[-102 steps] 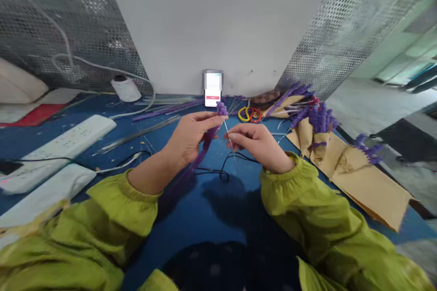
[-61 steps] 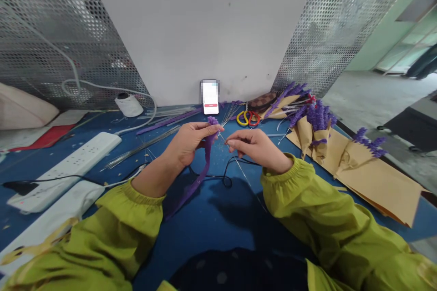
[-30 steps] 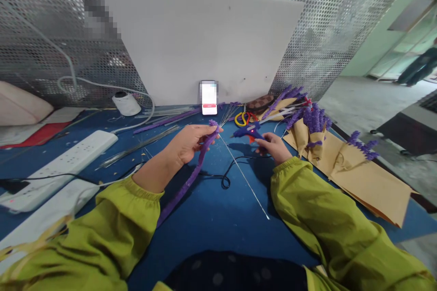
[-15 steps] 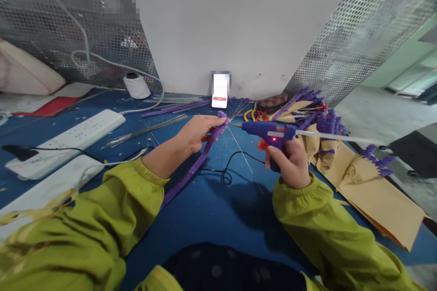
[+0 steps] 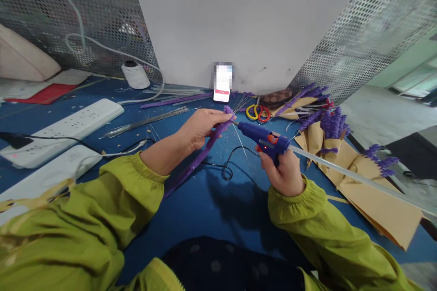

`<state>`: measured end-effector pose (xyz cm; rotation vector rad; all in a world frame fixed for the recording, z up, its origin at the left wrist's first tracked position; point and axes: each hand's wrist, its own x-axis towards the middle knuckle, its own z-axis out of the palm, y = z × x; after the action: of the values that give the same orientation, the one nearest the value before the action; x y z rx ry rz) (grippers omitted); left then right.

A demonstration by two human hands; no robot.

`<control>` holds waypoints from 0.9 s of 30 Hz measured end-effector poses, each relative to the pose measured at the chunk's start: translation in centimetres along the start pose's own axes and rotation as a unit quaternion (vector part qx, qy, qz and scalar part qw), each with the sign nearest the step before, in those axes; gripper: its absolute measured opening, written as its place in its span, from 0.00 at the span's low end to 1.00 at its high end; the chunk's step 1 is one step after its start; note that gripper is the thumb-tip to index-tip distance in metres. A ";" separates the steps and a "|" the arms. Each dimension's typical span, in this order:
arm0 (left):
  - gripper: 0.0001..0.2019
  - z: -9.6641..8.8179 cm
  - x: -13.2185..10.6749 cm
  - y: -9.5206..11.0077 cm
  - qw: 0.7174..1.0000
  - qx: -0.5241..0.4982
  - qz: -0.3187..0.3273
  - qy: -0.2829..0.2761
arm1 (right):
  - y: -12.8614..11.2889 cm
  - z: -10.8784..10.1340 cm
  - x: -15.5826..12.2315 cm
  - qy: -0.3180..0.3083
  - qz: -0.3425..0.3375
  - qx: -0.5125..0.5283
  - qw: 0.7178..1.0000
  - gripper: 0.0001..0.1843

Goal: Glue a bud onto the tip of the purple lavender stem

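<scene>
Above the blue table (image 5: 205,218), I have the left hand (image 5: 198,129) pinching the curled top of a purple strip (image 5: 196,163), with a thin wire (image 5: 241,142) slanting down from the fingertips. The strip looks light, soft and limp, so I judge that curled end, beside the wire, the best place to hold; the wire seems stiffer yet easily bent. The right hand (image 5: 287,170) is wrapped round the handle of a blue glue gun (image 5: 259,135), its nozzle (image 5: 235,123), probably hot, just beside the pinch; whether it touches, I cannot tell.
</scene>
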<state>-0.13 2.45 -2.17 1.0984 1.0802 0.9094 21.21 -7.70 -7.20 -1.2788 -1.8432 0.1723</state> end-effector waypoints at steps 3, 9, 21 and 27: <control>0.11 0.1 -0.1 0.0 1.000 0.002 0.005 0.002 | -0.2 -0.1 0.0 -0.007 -0.004 0.006 1.000 0.19; 0.11 0.3 -0.4 0.0 1.000 0.001 0.005 0.003 | -0.2 -0.1 -0.1 -0.004 -0.009 -0.018 1.000 0.16; 0.14 0.4 -0.6 0.1 1.000 0.016 0.010 -0.002 | 0.2 0.3 0.1 0.042 -0.144 -0.093 0.984 0.19; 0.14 0.3 -0.5 0.0 1.000 0.017 0.009 -0.002 | 0.0 0.2 0.2 0.037 -0.155 -0.105 0.982 0.19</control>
<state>0.07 1.92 -2.00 1.1391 1.0884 0.9060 21.03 -7.49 -7.18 -1.1001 -2.0071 -0.2413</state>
